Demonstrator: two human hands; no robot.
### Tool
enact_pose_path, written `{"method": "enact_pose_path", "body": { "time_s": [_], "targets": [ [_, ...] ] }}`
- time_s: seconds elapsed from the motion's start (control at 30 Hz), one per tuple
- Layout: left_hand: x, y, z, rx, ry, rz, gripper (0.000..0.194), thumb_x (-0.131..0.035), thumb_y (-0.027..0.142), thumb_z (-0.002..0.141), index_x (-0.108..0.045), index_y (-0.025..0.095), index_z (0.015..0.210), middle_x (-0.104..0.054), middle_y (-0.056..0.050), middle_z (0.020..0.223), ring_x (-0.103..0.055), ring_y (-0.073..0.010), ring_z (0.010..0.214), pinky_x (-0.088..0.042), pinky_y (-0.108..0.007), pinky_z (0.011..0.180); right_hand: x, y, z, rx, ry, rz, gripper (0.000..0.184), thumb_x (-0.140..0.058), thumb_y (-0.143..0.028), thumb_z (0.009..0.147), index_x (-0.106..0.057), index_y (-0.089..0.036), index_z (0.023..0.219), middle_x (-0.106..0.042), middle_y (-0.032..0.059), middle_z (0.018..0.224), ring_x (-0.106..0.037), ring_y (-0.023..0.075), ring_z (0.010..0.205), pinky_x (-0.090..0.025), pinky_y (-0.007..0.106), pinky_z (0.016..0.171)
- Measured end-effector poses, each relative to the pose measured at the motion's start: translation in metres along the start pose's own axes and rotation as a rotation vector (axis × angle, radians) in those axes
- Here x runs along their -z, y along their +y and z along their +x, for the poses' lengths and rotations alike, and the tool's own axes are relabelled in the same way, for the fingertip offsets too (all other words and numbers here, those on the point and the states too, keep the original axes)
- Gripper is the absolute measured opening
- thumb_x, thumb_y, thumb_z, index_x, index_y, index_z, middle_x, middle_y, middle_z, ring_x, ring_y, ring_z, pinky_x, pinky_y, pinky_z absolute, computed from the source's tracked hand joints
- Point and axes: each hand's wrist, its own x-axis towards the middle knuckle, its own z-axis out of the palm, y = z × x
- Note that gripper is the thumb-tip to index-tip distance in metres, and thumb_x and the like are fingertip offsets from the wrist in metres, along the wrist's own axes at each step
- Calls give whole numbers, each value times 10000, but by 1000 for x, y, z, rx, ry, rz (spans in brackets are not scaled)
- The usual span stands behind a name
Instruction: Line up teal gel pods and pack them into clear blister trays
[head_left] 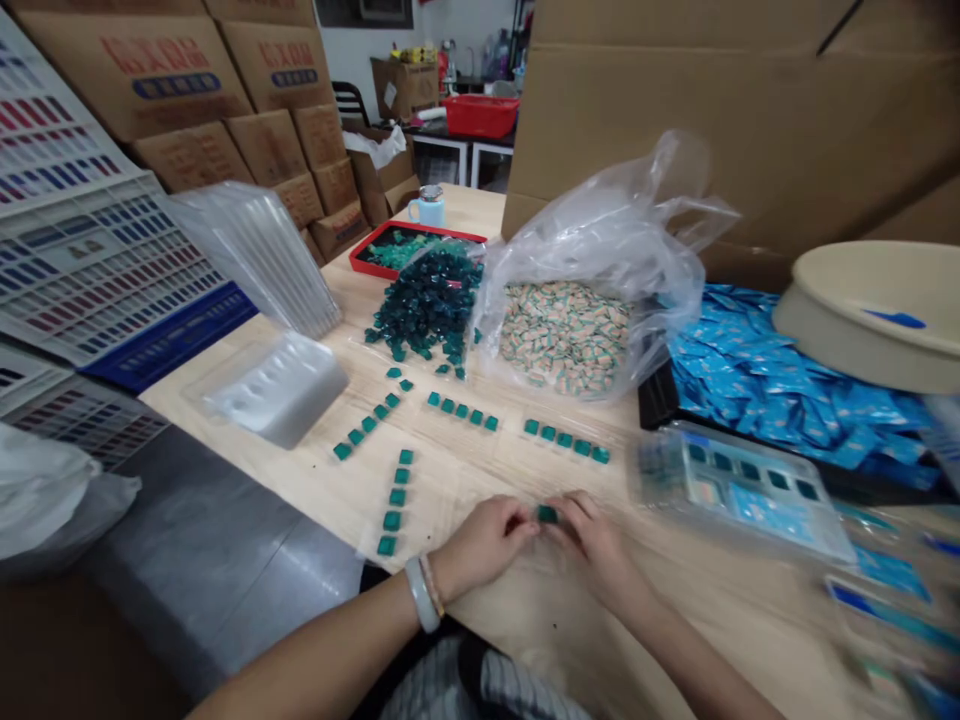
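At the table's near edge, my left hand (491, 540) and my right hand (596, 545) almost meet. A small dark green square piece (547, 513) sits between my right thumb and fingers. My left thumb and fingers are curled together beside it; what they grip, if anything, is too small to make out. Ahead lie short lines of similar pieces: one row (463, 411) in the middle, another row (566, 440) to the right, a slanted row (367, 424) and an upright row (395, 500) to the left. Behind them is a heap of loose dark green pieces (427, 300).
A clear bag (600, 240) holds many small printed packets (566, 335). Blue packets (750, 350) fill a black tray beside a cream basin (847, 300). Filled clear trays (757, 490) lie right; stacked clear trays (255, 260) stand left. A red tray (364, 262) and cup (429, 207) are behind.
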Motion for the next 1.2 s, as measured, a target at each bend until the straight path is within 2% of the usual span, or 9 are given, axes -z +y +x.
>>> {"method": "enact_pose_path", "body": {
  "time_s": [0.1,0.27,0.37,0.47,0.6,0.73,1.0,1.13,1.2],
  "targets": [
    [42,-1,16,-35,-24,-13,153,-476,248,739,-595,156,766,-595,-13,704,-522,-123,660,-387,-210,603,-2,5,-4,8,19,-26,147,-430,-233,797,-555,-204,868,-524,70,847,-540,186,781,-458,317,676],
    [158,-27,84,139,521,408,201,-424,248,782,-591,141,816,-598,-47,773,-538,-143,740,-395,-234,685,18,-3,16,11,219,-146,386,-501,-342,758,-451,-205,1116,-526,87,878,-541,186,698,-455,297,558],
    [193,-47,123,229,613,512,155,-517,206,721,-597,108,811,-567,-107,847,-518,-197,846,-372,-284,754,27,-27,72,97,217,-129,309,-454,-331,793,-490,-185,1063,-531,56,777,-504,145,592,-436,273,550],
    [194,-61,145,255,633,541,121,-558,163,673,-594,110,776,-542,-121,874,-510,-214,862,-367,-303,756,17,-55,158,231,192,-81,246,-400,-278,824,-530,-163,999,-553,53,776,-524,145,667,-432,264,632],
    [193,-68,138,227,646,550,106,-560,158,664,-569,145,769,-542,-67,807,-512,-179,792,-373,-279,714,-15,-77,271,267,31,-291,281,-321,-158,840,-550,-170,1003,-558,67,936,-506,149,886,-391,251,768],
    [199,-65,109,184,682,462,101,-549,236,676,-513,156,625,-495,-3,634,-482,-136,656,-365,-242,618,-47,-77,331,190,-115,-455,303,-387,-94,779,-537,-174,1029,-487,93,1036,-474,182,927,-382,275,757],
    [181,-45,80,94,853,-311,166,-582,285,639,-514,135,628,-531,27,560,-475,-82,527,-366,-204,540,-45,-81,341,116,-124,-394,201,-468,-86,701,-535,-146,882,-471,101,985,-488,197,886,-386,309,741],
    [169,-31,62,96,906,-658,227,-610,332,634,-531,127,690,-565,6,620,-528,-93,587,-407,-220,587,-25,-91,288,109,-114,-229,175,-500,-155,716,-469,-150,888,-508,49,896,-509,127,787,-409,248,697],
    [152,-22,52,94,803,-847,243,-627,335,626,-528,132,717,-576,-3,689,-552,-107,664,-431,-240,637,-15,-86,243,89,-189,75,187,-533,-222,711,-446,-162,865,-522,9,803,-514,101,697,-421,227,639]
  ]
}}
